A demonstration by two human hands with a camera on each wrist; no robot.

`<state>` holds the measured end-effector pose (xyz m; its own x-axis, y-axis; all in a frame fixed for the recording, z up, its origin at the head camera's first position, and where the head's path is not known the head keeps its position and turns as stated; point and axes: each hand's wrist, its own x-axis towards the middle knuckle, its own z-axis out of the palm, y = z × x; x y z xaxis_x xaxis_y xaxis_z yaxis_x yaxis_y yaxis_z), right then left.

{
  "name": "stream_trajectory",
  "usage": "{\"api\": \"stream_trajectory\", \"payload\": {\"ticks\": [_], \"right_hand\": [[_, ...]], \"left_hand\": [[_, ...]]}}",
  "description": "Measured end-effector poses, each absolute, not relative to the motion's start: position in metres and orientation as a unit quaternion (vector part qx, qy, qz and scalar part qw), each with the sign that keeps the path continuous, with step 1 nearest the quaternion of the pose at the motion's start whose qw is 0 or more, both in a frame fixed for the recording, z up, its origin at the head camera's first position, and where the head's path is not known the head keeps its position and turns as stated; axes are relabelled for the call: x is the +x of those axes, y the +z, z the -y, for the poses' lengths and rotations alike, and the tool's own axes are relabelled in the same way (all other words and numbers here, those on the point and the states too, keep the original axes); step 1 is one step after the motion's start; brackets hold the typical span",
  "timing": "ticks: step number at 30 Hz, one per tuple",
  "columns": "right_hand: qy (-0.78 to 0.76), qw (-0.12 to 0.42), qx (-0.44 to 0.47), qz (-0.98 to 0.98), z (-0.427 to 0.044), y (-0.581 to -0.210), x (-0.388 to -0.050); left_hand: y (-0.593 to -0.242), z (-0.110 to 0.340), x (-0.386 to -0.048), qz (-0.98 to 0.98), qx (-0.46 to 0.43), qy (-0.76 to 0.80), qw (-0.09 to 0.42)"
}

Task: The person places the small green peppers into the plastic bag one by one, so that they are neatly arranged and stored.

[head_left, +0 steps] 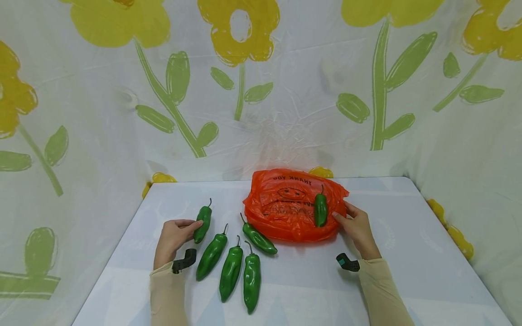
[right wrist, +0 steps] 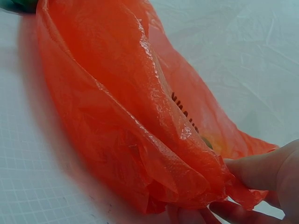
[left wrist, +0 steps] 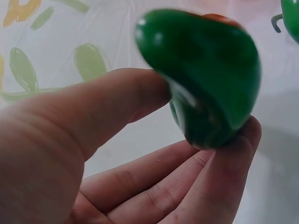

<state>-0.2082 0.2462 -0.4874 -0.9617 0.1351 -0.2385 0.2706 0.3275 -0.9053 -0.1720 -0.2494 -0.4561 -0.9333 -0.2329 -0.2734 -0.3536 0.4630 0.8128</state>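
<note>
The left hand [head_left: 173, 236] has its thumb and fingers pinched on one green pepper [head_left: 205, 216], its stem pointing away from the person. The right hand [head_left: 360, 230] has its fingers clamped on the near-right side of the red plastic bag [head_left: 281, 225], thumb above and other fingers below. Just left of those right fingers another pepper [head_left: 320, 212] shows against the bag's printed face; whether it lies on the bag or inside its mouth, I cannot tell. Four loose peppers [head_left: 231, 274] sit on the tabletop [head_left: 302, 290] to the right of the left fingers, the farthest one just beside the bag.

The step in hand seems to be bringing peppers to the bag one at a time, or taking them out; the pose fits either. If they are going in, the next move calls for the right fingers to hold the bag steady while the left fingers carry their pepper rightward over the loose ones.
</note>
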Motion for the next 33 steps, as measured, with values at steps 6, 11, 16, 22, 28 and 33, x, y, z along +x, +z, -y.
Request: {"api": "stream_trajectory", "payload": {"ticks": [6, 11, 16, 22, 28, 33], "right_hand": [[-0.559, 0.063, 0.132, -0.816, -0.247, -0.488, -0.208], [-0.561, 0.062, 0.135, -0.814, -0.247, -0.489, -0.208], [-0.571, 0.059, 0.134, -0.808, -0.248, -0.489, -0.209], [-0.574, 0.063, 0.133, -0.806, -0.247, -0.488, -0.208], [-0.569, 0.059, 0.132, -0.809, -0.247, -0.488, -0.208], [-0.57, 0.057, 0.133, -0.809, -0.246, -0.488, -0.208]], "left_hand": [[-0.454, 0.243, -0.173, -0.848, -0.172, 0.498, 0.058], [-0.451, 0.239, -0.174, -0.844, -0.166, 0.508, 0.053], [-0.447, 0.233, -0.175, -0.838, -0.161, 0.52, 0.05], [-0.442, 0.224, -0.175, -0.827, -0.155, 0.539, 0.04], [-0.436, 0.215, -0.175, -0.819, -0.14, 0.555, 0.031], [-0.43, 0.206, -0.175, -0.804, -0.129, 0.581, 0.024]]}}
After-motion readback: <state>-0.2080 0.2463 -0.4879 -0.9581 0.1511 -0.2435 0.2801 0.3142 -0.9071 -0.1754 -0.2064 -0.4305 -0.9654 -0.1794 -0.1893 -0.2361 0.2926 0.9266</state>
